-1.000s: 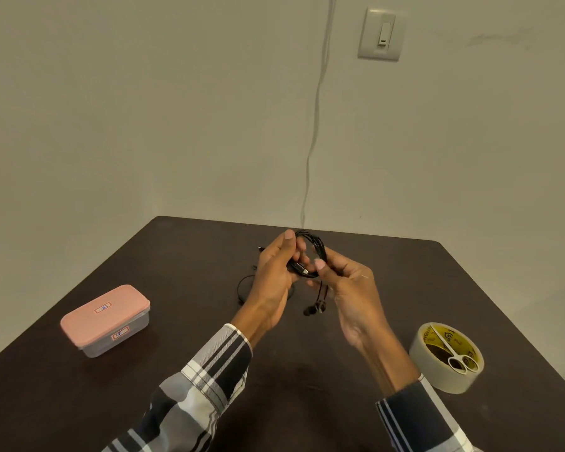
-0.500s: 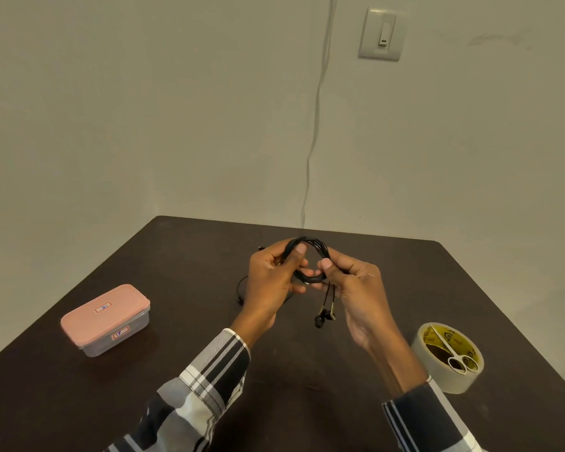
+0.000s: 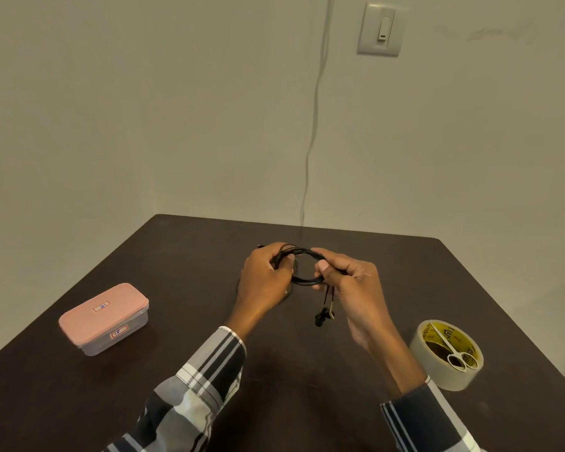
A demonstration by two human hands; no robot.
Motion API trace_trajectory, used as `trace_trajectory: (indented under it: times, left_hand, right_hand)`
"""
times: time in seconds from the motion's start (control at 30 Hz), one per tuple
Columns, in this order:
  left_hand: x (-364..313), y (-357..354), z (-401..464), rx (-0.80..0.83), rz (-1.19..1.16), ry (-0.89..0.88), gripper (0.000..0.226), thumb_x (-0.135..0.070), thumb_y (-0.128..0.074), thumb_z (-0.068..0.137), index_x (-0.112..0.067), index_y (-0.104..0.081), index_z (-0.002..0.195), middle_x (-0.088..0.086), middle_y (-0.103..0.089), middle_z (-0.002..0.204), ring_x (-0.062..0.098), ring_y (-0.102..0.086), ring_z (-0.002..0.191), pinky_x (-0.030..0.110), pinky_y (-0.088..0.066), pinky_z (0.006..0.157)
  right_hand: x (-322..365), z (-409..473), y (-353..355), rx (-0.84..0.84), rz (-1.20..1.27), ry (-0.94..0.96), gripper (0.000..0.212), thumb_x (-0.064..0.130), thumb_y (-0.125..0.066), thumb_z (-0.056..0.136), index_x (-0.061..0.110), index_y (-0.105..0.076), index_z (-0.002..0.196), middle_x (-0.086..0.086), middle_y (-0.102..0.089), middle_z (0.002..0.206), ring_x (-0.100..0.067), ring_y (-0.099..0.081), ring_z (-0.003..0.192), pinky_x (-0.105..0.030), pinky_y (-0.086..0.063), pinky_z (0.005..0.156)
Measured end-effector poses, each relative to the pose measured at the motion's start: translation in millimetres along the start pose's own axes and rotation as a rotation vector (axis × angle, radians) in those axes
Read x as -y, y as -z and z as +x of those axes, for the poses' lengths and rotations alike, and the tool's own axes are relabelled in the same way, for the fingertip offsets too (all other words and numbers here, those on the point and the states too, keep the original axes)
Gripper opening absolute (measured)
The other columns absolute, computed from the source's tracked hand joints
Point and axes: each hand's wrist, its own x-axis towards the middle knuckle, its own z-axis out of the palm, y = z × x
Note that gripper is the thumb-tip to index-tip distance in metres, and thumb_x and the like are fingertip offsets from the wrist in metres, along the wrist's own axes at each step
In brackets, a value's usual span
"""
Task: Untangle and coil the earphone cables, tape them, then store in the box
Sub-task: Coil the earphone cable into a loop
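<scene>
Cable: thin black earphone cable (image 3: 307,279), looped, held above the dark brown table (image 3: 177,256) so the earbuds hang free.
Hands: left hand (image 3: 264,278) and right hand (image 3: 349,282) pinch opposite sides, holding the coil's shape.
Waiting: pink-lidded plastic box (image 3: 104,318) (lid on) left; tape roll (image 3: 444,360) right.

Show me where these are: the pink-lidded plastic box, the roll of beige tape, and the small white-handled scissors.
Pink-lidded plastic box (image 3: 102,313): head view, middle of its lid.
Roll of beige tape (image 3: 437,370): head view, its outer side wall.
Small white-handled scissors (image 3: 454,354): head view, near its finger loops.
</scene>
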Motion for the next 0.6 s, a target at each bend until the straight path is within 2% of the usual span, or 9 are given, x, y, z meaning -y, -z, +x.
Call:
trace_trajectory:
  times: [0.03, 0.1, 0.2, 0.3, 0.4, 0.5, 0.6]
  left_hand:
    - [1, 3, 0, 0.060, -0.102, 0.031, 0.016, -0.019, -0.060, 0.096, -0.027, -0.074, 0.093, 0.003, -0.072, 0.083, 0.021, -0.069, 0.076, 0.040, -0.057, 0.068]
    - [3, 9, -3, 0.153, -0.257, 0.081, 0.010, -0.023, -0.066, 0.094, -0.022, -0.076, 0.097, 0.010, -0.074, 0.087, 0.024, -0.070, 0.074, 0.034, -0.058, 0.063]
    - [6, 15, -6, 0.203, -0.298, 0.129, 0.012, -0.029, -0.070, 0.090, -0.019, -0.076, 0.095, 0.005, -0.074, 0.080, 0.011, -0.067, 0.060, 0.020, -0.049, 0.049]
    - [7, 17, -8, 0.223, -0.345, 0.176, 0.019, -0.031, -0.074, 0.087, -0.016, -0.075, 0.098, 0.010, -0.073, 0.086, 0.008, -0.060, 0.057, 0.017, -0.041, 0.045]
    - [6, 18, -10, 0.246, -0.447, 0.202, 0.017, -0.022, -0.077, 0.084, -0.012, -0.076, 0.098, 0.014, -0.070, 0.085, 0.009, -0.059, 0.058, 0.018, -0.042, 0.046]
    - [6, 20, -10, 0.273, -0.533, 0.198, 0.014, -0.010, -0.074, 0.085, -0.011, -0.076, 0.099, 0.014, -0.070, 0.088, 0.011, -0.065, 0.065, 0.019, -0.049, 0.053]
    - [6, 22, -9, 0.269, -0.550, 0.208, 0.017, -0.011, -0.075, 0.084, -0.010, -0.076, 0.101, 0.016, -0.072, 0.091, 0.016, -0.069, 0.075, 0.023, -0.054, 0.062]
  right_hand:
    - [0, 1, 2, -0.007, 0.001, -0.003, 0.030, -0.003, -0.058, 0.097, 0.019, -0.077, 0.101, 0.004, -0.072, 0.084, -0.003, -0.070, 0.074, -0.020, -0.056, 0.067]
    - [0, 1, 5, -0.019, -0.006, -0.007, 0.029, -0.003, -0.058, 0.097, 0.019, -0.077, 0.101, 0.004, -0.071, 0.085, -0.002, -0.069, 0.073, -0.020, -0.055, 0.066]
    - [-1, 2, 8, -0.024, -0.019, -0.012, 0.028, -0.002, -0.059, 0.097, 0.019, -0.077, 0.103, 0.005, -0.072, 0.083, -0.001, -0.067, 0.071, -0.020, -0.054, 0.066]
    - [-3, 2, 7, -0.022, -0.026, -0.011, 0.029, -0.001, -0.060, 0.096, 0.021, -0.078, 0.102, 0.007, -0.073, 0.081, -0.001, -0.067, 0.072, -0.019, -0.054, 0.065]
    - [-3, 1, 6, -0.016, -0.028, -0.012, 0.030, 0.000, -0.060, 0.097, 0.024, -0.078, 0.100, 0.006, -0.073, 0.084, -0.001, -0.067, 0.073, -0.018, -0.053, 0.065]
    - [-2, 2, 7, -0.021, -0.013, -0.025, 0.030, 0.000, -0.061, 0.096, 0.024, -0.078, 0.099, 0.006, -0.073, 0.081, -0.004, -0.067, 0.073, -0.019, -0.053, 0.065]
    - [-1, 2, 8, -0.031, -0.011, -0.037, 0.029, 0.000, -0.061, 0.096, 0.024, -0.078, 0.099, 0.005, -0.074, 0.079, -0.006, -0.067, 0.074, -0.020, -0.055, 0.066]
